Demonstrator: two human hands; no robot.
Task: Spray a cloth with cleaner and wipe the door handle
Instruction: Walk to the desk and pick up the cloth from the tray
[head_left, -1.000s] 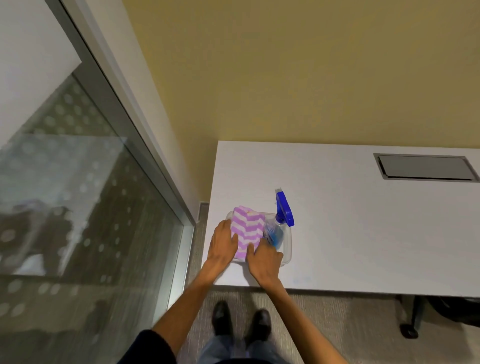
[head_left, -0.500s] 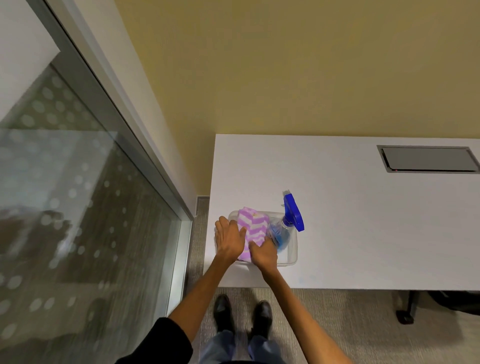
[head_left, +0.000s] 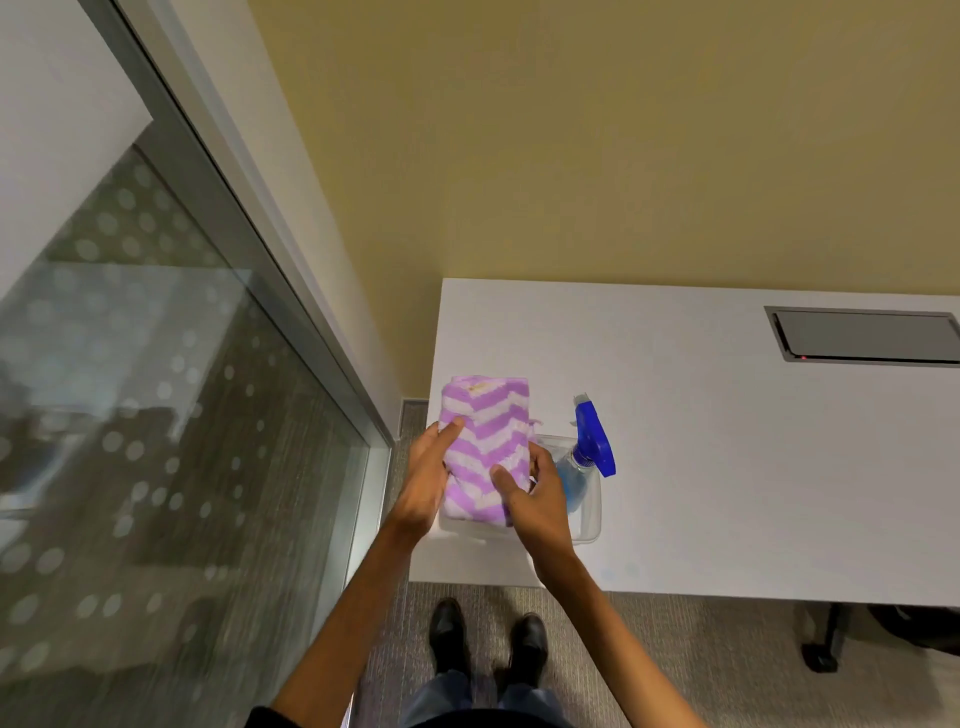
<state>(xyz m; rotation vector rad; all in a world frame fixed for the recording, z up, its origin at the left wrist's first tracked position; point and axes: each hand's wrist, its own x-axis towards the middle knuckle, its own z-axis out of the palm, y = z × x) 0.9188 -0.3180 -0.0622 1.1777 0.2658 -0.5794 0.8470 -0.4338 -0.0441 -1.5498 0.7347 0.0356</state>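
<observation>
A folded purple-and-white zigzag cloth (head_left: 483, 441) is lifted above a clear plastic tray (head_left: 589, 525) at the white table's left front corner. My left hand (head_left: 428, 480) grips the cloth's left edge, thumb on top. My right hand (head_left: 535, 499) holds its lower right corner. A spray bottle (head_left: 592, 449) with a blue trigger head and blue liquid lies in the tray, just right of my right hand. No door handle is in view.
The white table (head_left: 727, 441) runs to the right, with a grey cable hatch (head_left: 862, 338) at its far right. A glass panel with a dotted film and a metal frame (head_left: 249, 244) stands on the left. A yellow wall is behind. My shoes are on the carpet below.
Both hands have lifted the cloth up out of the tray, and it now shows its full folded length. The spray bottle has stayed in the tray.
</observation>
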